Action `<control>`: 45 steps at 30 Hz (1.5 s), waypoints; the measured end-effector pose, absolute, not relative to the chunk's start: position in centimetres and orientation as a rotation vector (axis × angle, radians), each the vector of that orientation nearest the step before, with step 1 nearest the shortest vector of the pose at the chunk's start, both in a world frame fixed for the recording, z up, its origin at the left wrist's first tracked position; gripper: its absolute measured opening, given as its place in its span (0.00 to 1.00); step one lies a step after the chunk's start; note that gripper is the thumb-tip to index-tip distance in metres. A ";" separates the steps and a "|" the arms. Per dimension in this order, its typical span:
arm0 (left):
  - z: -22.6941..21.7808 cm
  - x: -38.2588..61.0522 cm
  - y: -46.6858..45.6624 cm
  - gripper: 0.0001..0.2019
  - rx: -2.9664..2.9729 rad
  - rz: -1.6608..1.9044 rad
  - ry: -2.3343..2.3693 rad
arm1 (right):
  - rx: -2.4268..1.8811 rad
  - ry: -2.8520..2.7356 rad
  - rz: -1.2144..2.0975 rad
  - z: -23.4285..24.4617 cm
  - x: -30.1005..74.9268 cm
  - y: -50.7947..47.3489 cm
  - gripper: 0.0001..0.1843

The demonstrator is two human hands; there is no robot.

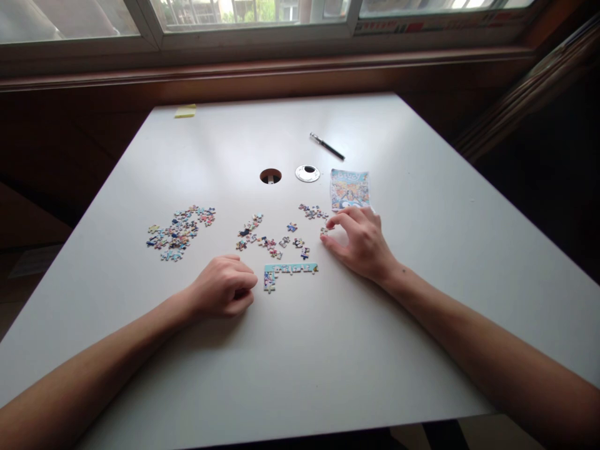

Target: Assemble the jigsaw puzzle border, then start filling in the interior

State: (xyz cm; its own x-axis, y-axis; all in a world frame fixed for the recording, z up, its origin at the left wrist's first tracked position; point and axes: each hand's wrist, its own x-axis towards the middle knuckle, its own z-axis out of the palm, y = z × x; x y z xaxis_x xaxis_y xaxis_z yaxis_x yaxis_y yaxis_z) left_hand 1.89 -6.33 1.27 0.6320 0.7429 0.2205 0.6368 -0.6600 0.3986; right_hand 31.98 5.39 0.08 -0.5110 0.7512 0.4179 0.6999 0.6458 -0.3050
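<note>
My left hand (225, 286) rests on the table in a loose fist, with nothing showing in its fingers. Just right of it lies a joined corner strip of jigsaw puzzle (291, 268), with a light blue top edge and a short leg down the left side. My right hand (360, 242) is over the table, its thumb and forefinger apart around a small puzzle piece (324, 230); whether they touch it I cannot tell. Several loose puzzle pieces (267, 242) are scattered between the hands. Beyond my right fingers lies a small picture sheet (350, 187), its lower edge partly behind the hand.
A larger heap of puzzle pieces (175, 232) lies at left. Farther back are a round cable hole (270, 176), its metal cover (307, 173) and a black pen (327, 146). A yellow sticky note (185, 111) is near the white table's (281, 369) far edge, below the window.
</note>
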 end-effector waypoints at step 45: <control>1.4 2.1 -6.2 0.14 2.572 0.546 1.105 | -1.016 -2.408 0.144 0.1 32.0 5.3 0.07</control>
